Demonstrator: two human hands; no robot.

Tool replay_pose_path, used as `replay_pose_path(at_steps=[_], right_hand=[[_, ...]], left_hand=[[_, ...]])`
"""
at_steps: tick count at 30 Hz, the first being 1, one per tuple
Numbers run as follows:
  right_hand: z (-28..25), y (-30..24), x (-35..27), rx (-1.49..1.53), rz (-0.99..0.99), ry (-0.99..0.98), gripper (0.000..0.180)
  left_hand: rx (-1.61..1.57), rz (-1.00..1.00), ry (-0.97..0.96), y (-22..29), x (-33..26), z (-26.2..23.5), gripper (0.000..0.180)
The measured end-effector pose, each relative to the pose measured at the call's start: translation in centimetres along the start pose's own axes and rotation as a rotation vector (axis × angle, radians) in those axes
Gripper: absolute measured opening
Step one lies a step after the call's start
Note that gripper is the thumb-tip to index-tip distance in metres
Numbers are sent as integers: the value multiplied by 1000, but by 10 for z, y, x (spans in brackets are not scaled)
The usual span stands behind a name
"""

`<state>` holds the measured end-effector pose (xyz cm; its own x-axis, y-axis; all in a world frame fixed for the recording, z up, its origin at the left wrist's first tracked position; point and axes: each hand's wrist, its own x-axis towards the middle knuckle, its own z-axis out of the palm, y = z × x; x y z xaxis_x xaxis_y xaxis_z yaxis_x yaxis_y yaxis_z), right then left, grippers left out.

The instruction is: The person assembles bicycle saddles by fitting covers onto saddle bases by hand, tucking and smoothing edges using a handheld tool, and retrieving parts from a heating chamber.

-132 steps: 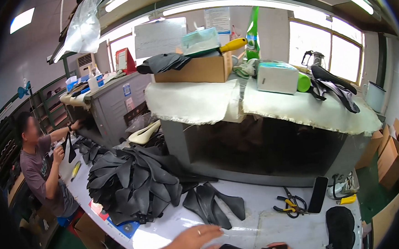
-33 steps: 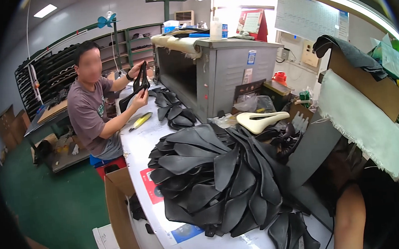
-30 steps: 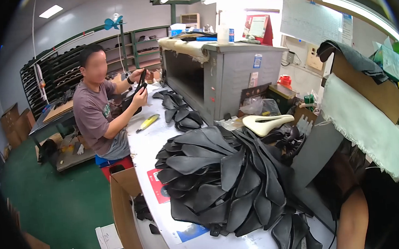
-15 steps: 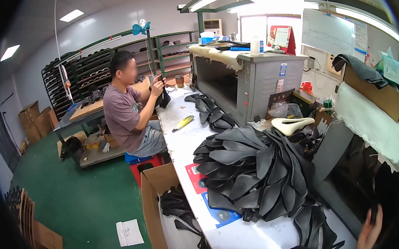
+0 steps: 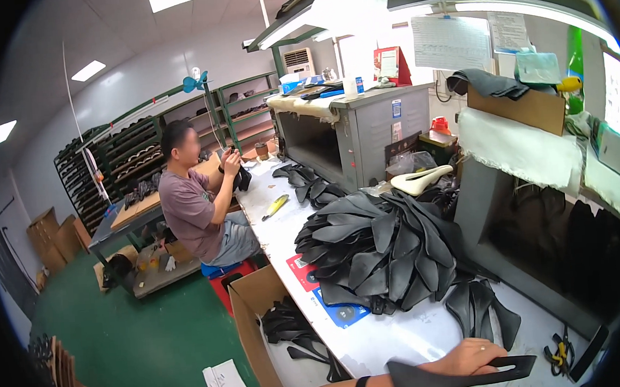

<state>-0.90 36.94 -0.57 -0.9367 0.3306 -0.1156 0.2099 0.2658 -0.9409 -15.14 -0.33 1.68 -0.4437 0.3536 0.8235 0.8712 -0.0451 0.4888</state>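
My left hand (image 5: 469, 357) reaches in from the lower edge, its fingers closed over a long black bicycle-saddle piece (image 5: 424, 381). A slot shows near the narrow end of that piece, and its wide end lies across my forearm. My right hand is out of view. Just beyond my left hand, a few similar black pieces (image 5: 479, 311) lie nested on the white table (image 5: 383, 341). Farther back is a large heap of black saddle pieces (image 5: 377, 250). A cream bicycle saddle (image 5: 423, 179) rests behind the heap.
Yellow-handled pliers (image 5: 562, 354) lie at the right, before a grey open-fronted oven (image 5: 477, 204) holding dark pieces. Another grey oven (image 5: 388, 128) stands at the back. A cardboard box (image 5: 250, 325) is left of the table. A seated person (image 5: 193, 193) handles a black piece near a yellow cutter (image 5: 275, 207).
My left hand has come into view with a black saddle piece in it. My right hand, earlier at the lower right by the oven, has left the view. The camera has turned rightward.
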Motion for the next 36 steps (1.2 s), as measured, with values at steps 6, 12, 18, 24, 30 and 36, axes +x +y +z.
replay_pose_path(at_steps=[6, 12, 18, 24, 30, 36], right_hand=[[95, -51, -68, -698, -605, -304, 65], [118, -53, -88, -642, -648, -439, 43], [113, -56, -80, -585, -629, -450, 43], [99, -98, -107, 196, -525, -250, 59], [108, -107, -94, 90, -680, 53, 49], [103, -111, -97, 46, -671, -7, 48]], left_hand=[[-18, -657, 52, 64, -41, -41, 52], [625, -672, 192, 98, -107, -78, 53], [50, -769, 361, 134, -40, -24, 42], [342, -389, -189, 155, 27, 59, 66], [134, -395, -151, 157, 32, 68, 52], [206, -477, -171, 140, 34, 70, 47]])
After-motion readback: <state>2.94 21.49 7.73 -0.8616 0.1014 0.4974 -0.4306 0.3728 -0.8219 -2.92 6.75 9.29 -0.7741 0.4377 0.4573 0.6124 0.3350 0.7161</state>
